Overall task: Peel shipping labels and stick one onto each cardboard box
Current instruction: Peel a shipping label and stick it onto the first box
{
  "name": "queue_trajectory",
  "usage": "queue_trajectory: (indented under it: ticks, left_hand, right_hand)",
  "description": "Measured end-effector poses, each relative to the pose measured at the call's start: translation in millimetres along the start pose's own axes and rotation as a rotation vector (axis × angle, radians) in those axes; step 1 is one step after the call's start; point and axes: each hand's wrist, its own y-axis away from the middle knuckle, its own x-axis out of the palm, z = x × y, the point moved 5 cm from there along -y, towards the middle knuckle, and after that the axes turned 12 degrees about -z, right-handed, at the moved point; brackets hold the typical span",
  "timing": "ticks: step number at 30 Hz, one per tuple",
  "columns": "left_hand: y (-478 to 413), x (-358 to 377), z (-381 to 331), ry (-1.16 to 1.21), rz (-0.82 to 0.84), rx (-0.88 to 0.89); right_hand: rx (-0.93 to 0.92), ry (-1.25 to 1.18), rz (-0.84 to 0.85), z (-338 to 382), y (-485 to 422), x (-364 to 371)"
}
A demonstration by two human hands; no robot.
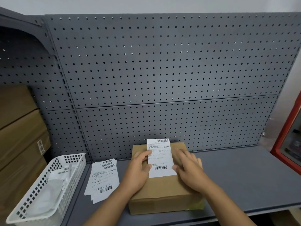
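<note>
While both hands work on it, the label [160, 158] lies on top of the cardboard box [162, 194], which sits on the grey shelf [244, 176] in front of the pegboard [162, 62]. The left hand [138, 172] has its thumb and fingertips at the label's left edge; whether they pinch that edge or only press it down, I cannot tell. The right hand [189, 168] is open, with its fingers flat and spread along the label's right side, a little blurred.

The main risk is placement. The label's far end appears to reach past the box's far edge. If it is pressed down as it lies, that end would likely hang loose or fold over the edge, and the top barcode could crease. The label also looks slightly turned against the box. Smoothing from both sides at once could trap a bubble or wrinkle in the middle. If the left fingers are under the edge, the glue could catch them and drag the label when the hand lifts. A hard sideways rub might also push the box toward the stack of labels [104, 178] close by on its left. The white basket [48, 185] and the brown cartons [21, 136] stand further left, out of the way.
</note>
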Motion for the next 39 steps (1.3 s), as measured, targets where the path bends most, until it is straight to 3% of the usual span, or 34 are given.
queue_trajectory:
  ticks: [8,18,21,26,33,39]
  left_hand:
    - [-2,2,3,-0.099,0.071,0.033]
    - [-11,-2,2,-0.011,0.064,-0.028]
    - [-15,-1,-2,-0.025,0.020,-0.028]
    - [-6,8,-7,-0.298,-0.126,0.081]
    - [-4,9,4,-0.267,-0.185,0.075]
    - [-17,15,2,-0.311,-0.186,0.093]
  right_hand:
    - [0.122,0.112,-0.062,16,2,11]
    - [0.190,-0.095,-0.084,14,-19,6]
    - [0.199,-0.070,-0.087,17,-29,14]
    - [0.159,0.018,-0.075,13,-29,24]
    - [0.106,0.080,-0.107,11,-26,27]
    - [0.209,0.127,-0.115,13,-37,30]
